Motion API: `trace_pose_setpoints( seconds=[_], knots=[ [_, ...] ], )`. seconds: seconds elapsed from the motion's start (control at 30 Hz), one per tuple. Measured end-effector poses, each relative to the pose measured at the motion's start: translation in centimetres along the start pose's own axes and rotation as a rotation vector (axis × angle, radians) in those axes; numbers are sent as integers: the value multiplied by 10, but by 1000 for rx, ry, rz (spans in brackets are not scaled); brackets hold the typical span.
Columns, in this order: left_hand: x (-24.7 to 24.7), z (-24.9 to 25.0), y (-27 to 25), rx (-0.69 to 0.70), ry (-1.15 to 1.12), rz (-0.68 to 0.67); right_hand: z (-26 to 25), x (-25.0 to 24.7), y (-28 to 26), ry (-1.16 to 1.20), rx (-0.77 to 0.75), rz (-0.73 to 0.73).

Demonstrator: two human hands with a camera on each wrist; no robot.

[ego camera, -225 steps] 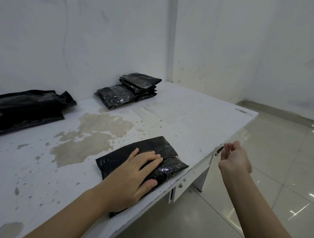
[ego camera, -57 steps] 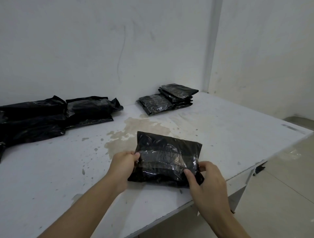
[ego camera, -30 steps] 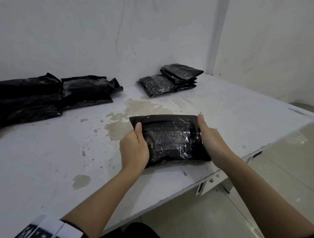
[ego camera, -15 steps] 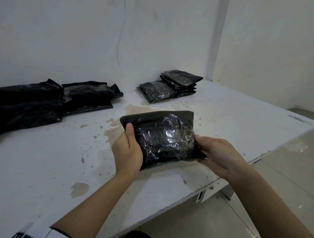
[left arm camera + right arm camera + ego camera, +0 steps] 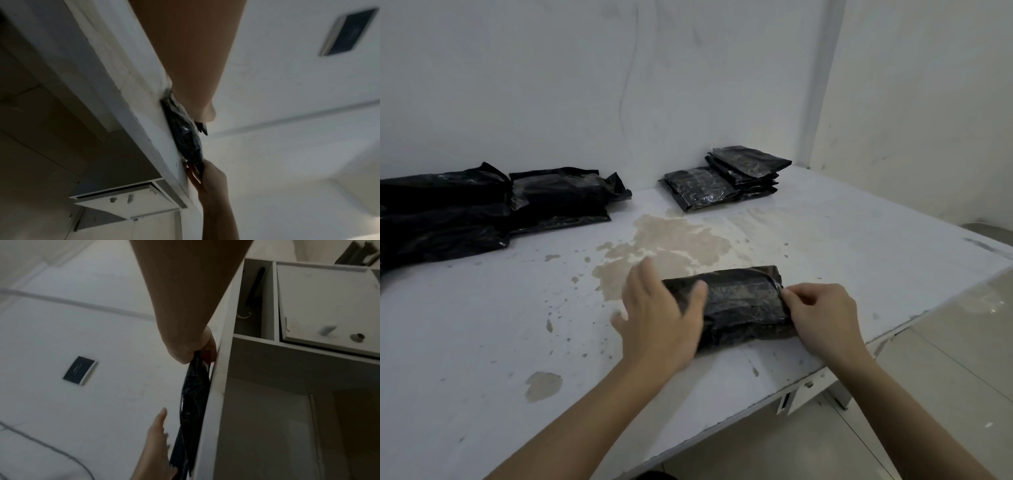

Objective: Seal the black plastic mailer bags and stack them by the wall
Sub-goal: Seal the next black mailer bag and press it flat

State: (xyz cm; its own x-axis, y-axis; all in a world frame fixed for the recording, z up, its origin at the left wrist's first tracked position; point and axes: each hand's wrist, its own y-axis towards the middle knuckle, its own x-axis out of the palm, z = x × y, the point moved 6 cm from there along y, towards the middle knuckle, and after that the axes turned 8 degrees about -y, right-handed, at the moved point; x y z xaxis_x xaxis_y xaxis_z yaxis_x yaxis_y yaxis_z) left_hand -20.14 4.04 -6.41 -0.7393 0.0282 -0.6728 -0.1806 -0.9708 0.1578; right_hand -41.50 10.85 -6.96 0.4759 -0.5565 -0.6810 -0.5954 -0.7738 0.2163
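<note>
Since half a second ago I've set the mailer bag (image 5: pixel 739 301) back flat on the table (image 5: pixel 482 342), long axis left-right between my hands. Head view: left hand (image 5: pixel 657 318) flat and spread on its left end, right hand (image 5: pixel 822 315) pinching the right end; sealed stack (image 5: pixel 726 178) far ahead by the wall (slightly right). Left wrist: bag (image 5: pixel 185 134) edge-on under my palm. Right wrist: fingers (image 5: pixel 205 344) clamp its end.

Both forearms and hands (image 5: pixel 659 318) are bare, without sleeves
</note>
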Motion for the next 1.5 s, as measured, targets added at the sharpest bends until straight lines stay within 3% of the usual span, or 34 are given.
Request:
trace_pose_setpoints(
  seconds=[0.1, 0.17, 0.3, 0.4, 0.63, 0.93, 1.03, 1.07, 1.1, 1.17, 1.23, 1.37, 1.5],
  knots=[
    [16, 24, -16, 419, 267, -118, -10, 7, 3, -163, -47, -6],
    [33, 22, -22, 527, 311, -277, -20, 9, 2, -234, -82, 46],
    [47, 10, -26, 526, 269, -374, -34, 22, -9, -239, -100, 31],
    [49, 10, -27, 547, 212, -347, -33, 29, -14, -320, -83, 13],
    [58, 3, -26, 605, 226, -294, -22, 25, 1, -255, 22, 42],
    [53, 9, -27, 592, 247, -261, -21, 25, 6, -317, -8, 46],
    [47, 12, -27, 515, 174, -385, -25, 28, 15, -359, 22, 31],
    [41, 15, -26, 475, 82, -362, -27, 29, 15, -379, 29, 20],
    [33, 15, -23, 421, -63, -287, -29, 30, 14, -400, 30, 10],
    [15, 10, -12, 329, -250, -1, -32, 29, 9, -410, 23, -6],
    [11, 2, 1, 187, -159, 144, -35, 29, 0, -378, 21, -19],
    [23, -10, 15, -111, 66, -8, -42, 34, -17, -451, 2, -15],
    [33, -13, 21, -190, 141, -67, -42, 35, -17, -443, 37, 13]
  ],
)
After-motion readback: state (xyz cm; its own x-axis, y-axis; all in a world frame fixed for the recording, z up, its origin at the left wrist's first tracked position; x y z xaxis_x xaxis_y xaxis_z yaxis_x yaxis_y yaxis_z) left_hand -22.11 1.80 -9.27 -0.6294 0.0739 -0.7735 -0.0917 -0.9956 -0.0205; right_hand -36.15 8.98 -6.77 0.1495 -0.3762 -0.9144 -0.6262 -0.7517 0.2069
